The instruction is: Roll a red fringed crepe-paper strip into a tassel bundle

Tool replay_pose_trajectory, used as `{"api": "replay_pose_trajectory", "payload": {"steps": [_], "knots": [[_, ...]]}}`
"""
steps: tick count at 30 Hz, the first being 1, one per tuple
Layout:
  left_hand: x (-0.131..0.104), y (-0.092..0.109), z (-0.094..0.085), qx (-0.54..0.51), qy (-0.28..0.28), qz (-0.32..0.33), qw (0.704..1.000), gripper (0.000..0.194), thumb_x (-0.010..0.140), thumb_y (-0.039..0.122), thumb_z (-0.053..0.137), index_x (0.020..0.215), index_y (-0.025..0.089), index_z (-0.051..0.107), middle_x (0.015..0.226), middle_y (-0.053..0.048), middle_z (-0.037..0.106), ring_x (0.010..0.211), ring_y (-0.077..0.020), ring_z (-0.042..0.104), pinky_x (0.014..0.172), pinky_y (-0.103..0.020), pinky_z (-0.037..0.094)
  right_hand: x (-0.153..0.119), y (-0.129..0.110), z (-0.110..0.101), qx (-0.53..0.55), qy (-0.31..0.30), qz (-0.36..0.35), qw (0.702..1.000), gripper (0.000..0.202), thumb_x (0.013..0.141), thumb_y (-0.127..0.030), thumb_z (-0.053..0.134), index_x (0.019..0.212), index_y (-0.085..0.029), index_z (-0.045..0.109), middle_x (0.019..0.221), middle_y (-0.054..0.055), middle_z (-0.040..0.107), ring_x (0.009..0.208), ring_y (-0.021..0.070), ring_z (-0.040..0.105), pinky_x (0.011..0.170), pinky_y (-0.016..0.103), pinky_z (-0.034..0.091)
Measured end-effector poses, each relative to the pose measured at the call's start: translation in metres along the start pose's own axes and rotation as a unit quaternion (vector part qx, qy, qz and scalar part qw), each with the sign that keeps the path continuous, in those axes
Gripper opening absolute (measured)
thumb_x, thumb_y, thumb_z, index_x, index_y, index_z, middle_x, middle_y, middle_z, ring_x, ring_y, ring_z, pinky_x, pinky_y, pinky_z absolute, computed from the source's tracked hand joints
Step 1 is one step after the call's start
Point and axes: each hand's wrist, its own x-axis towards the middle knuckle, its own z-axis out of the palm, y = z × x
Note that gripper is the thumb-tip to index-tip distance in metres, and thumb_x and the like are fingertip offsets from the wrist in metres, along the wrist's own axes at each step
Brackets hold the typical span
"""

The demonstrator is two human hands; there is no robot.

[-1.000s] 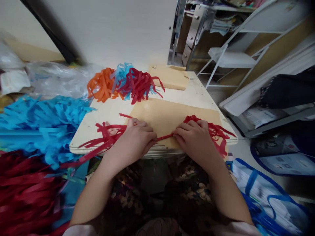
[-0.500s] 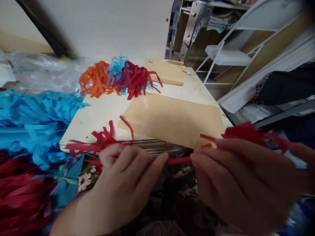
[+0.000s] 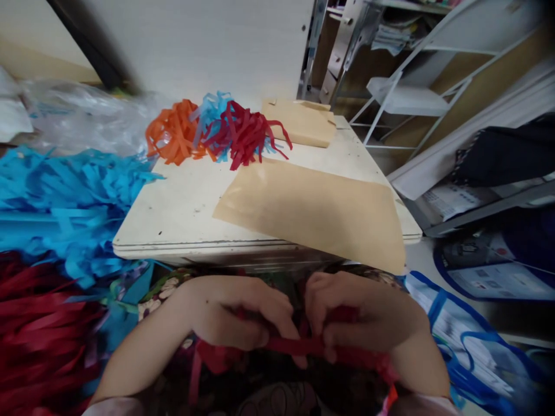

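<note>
Low over the lap, in front of the table, both hands work on one red ribbon strip (image 3: 297, 346). My left hand (image 3: 243, 315) is closed with the strip between thumb and fingers, its index finger reaching down across it. My right hand (image 3: 353, 312) pinches the same strip a short way to the right. More red ribbon (image 3: 219, 357) hangs below the left hand, and some shows beyond the right one. The lap is dim, so the strip's far ends are hard to make out.
On the white table (image 3: 165, 214) lie a brown paper sheet (image 3: 312, 208), a folded brown packet (image 3: 303, 124), and orange (image 3: 173, 133), light blue and red (image 3: 249, 136) ribbon bunches. Blue (image 3: 78, 190) and dark red ribbon piles (image 3: 39, 341) lie left; a blue-white bag (image 3: 472, 346) stands right.
Both hands have moved down from the table's front edge to the lap, carrying the red ribbon, and turned inward. The view has shifted slightly.
</note>
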Motion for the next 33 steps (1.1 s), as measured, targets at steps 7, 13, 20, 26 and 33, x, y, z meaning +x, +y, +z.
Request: {"api": "replay_pose_trajectory", "payload": {"steps": [7, 13, 20, 26, 33], "knots": [[0.013, -0.025, 0.014, -0.243, 0.202, 0.09, 0.945, 0.023, 0.072, 0.015, 0.052, 0.091, 0.021, 0.062, 0.078, -0.003, 0.059, 0.072, -0.0107, 0.052, 0.065, -0.02, 0.041, 0.003, 0.019, 0.011, 0.223, 0.166, -0.034, 0.96, 0.012, 0.072, -0.026, 0.055, 0.068, -0.014, 0.054, 0.063, 0.002, 0.055, 0.062, 0.0103, 0.05, 0.059, 0.024, 0.039], [0.022, -0.036, 0.014, -0.351, 0.301, 0.08, 0.883, 0.016, 0.06, 0.015, 0.066, 0.074, 0.021, 0.064, 0.061, 0.003, 0.058, 0.054, -0.0039, 0.051, 0.052, -0.013, 0.039, 0.012, 0.015, 0.018, 0.214, 0.315, 0.015, 0.925, 0.009, 0.068, -0.025, 0.059, 0.067, -0.016, 0.057, 0.062, -0.002, 0.053, 0.056, 0.0063, 0.045, 0.052, 0.018, 0.035], [0.021, -0.029, 0.01, -0.272, 0.357, 0.001, 0.894, 0.018, 0.053, 0.02, 0.069, 0.064, 0.013, 0.057, 0.055, 0.002, 0.055, 0.049, -0.0057, 0.049, 0.047, -0.016, 0.039, 0.018, 0.014, 0.021, 0.221, 0.332, 0.027, 0.917, 0.008, 0.065, -0.024, 0.06, 0.064, -0.016, 0.058, 0.061, -0.002, 0.055, 0.057, 0.0074, 0.047, 0.052, 0.019, 0.036], [0.019, -0.032, 0.006, -0.138, 0.356, 0.06, 0.922, 0.007, 0.062, 0.014, 0.062, 0.065, 0.015, 0.056, 0.065, 0.003, 0.051, 0.058, -0.0045, 0.046, 0.053, -0.016, 0.037, 0.019, 0.016, 0.022, 0.23, 0.32, 0.018, 0.919, 0.007, 0.065, -0.022, 0.06, 0.062, -0.016, 0.058, 0.059, -0.003, 0.052, 0.057, 0.0068, 0.046, 0.053, 0.019, 0.035], [0.021, -0.039, 0.002, -0.156, 0.321, 0.102, 0.928, 0.007, 0.063, 0.016, 0.062, 0.065, 0.016, 0.056, 0.068, 0.003, 0.048, 0.064, -0.0055, 0.045, 0.058, -0.018, 0.035, 0.019, 0.013, 0.021, 0.214, 0.312, 0.02, 0.926, 0.006, 0.067, -0.02, 0.057, 0.065, -0.015, 0.057, 0.063, -0.002, 0.051, 0.06, 0.0074, 0.045, 0.055, 0.02, 0.035]]}}
